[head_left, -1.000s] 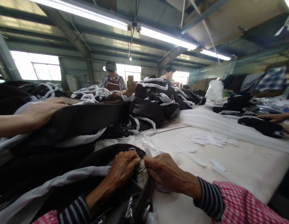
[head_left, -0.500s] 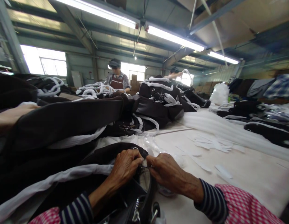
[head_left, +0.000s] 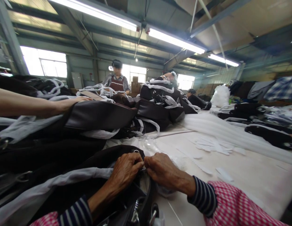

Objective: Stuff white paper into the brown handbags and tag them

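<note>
My left hand point(head_left: 125, 171) and my right hand point(head_left: 161, 169) meet knuckle to knuckle over the edge of a black bag point(head_left: 108, 157) that lies in front of me. Both hands are closed in a pinch on a small metal part of the bag between them; the part is mostly hidden by the fingers. A grey-white strap point(head_left: 54, 185) runs across the bag to the left of my left hand. Metal rings and a black strap point(head_left: 146, 207) sit below my wrists.
A co-worker's bare arm point(head_left: 30, 106) reaches in from the left onto a stack of dark bags point(head_left: 101, 114). More black bags point(head_left: 160, 94) are piled behind. White paper scraps point(head_left: 207, 146) lie on the pale table point(head_left: 242, 169). Two people stand at the far side.
My two hands have drawn closer together over the bag. The co-worker's arm has come forward over the stacked bags on the left.
</note>
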Action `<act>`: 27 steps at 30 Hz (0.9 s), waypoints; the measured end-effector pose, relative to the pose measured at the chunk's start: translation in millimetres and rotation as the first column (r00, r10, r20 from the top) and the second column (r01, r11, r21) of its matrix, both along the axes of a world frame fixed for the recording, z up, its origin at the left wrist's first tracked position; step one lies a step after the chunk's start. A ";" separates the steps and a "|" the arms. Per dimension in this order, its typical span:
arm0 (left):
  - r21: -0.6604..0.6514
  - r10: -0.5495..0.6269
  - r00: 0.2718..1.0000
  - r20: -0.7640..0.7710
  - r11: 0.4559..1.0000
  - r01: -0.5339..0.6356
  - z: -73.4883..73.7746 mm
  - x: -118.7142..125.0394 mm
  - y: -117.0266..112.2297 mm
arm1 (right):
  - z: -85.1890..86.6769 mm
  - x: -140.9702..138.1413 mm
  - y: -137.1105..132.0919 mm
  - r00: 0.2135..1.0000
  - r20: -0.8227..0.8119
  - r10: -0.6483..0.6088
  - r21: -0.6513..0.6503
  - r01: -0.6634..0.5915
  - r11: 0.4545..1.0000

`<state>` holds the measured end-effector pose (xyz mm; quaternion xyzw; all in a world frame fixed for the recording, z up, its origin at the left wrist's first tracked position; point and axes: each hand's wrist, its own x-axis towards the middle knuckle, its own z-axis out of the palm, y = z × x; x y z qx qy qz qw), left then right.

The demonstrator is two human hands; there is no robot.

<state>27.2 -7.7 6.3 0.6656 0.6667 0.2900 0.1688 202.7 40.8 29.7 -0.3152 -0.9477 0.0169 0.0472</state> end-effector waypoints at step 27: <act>0.052 -0.141 0.987 0.072 0.989 0.138 -10.3 -11.4 -1.1 | -17.4 3.9 3.6 0.996 -0.089 -0.022 -0.006 0.022 1.000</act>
